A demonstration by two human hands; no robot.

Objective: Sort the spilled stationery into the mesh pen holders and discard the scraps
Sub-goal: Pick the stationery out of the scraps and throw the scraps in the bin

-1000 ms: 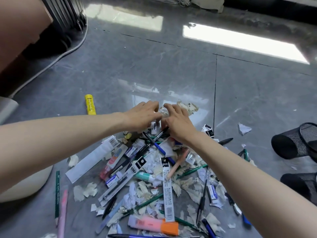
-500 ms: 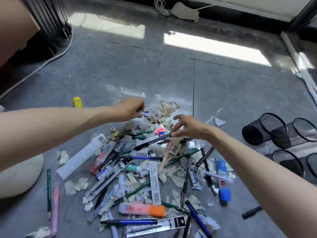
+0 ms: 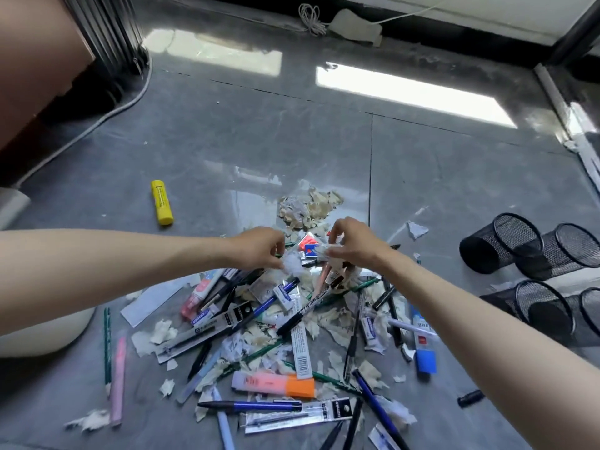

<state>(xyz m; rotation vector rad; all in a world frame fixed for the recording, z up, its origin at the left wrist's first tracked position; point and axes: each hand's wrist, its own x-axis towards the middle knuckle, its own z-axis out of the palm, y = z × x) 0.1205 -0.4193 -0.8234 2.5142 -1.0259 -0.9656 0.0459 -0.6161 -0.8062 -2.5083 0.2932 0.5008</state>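
Both hands reach over the far end of the spilled stationery heap (image 3: 305,336) on the grey floor (image 3: 227,141), close together but apart. The left hand (image 3: 259,250) has curled fingers pinching a blurred white scrap (image 3: 291,265). The right hand (image 3: 355,245) nips a pale crumpled scrap (image 3: 326,252) just beside a red-and-blue packet (image 3: 308,246). Four black mesh pen holders (image 3: 501,246) lie tipped over at three o'clock. A yellow glue stick (image 3: 161,202) lies alone at ten o'clock.
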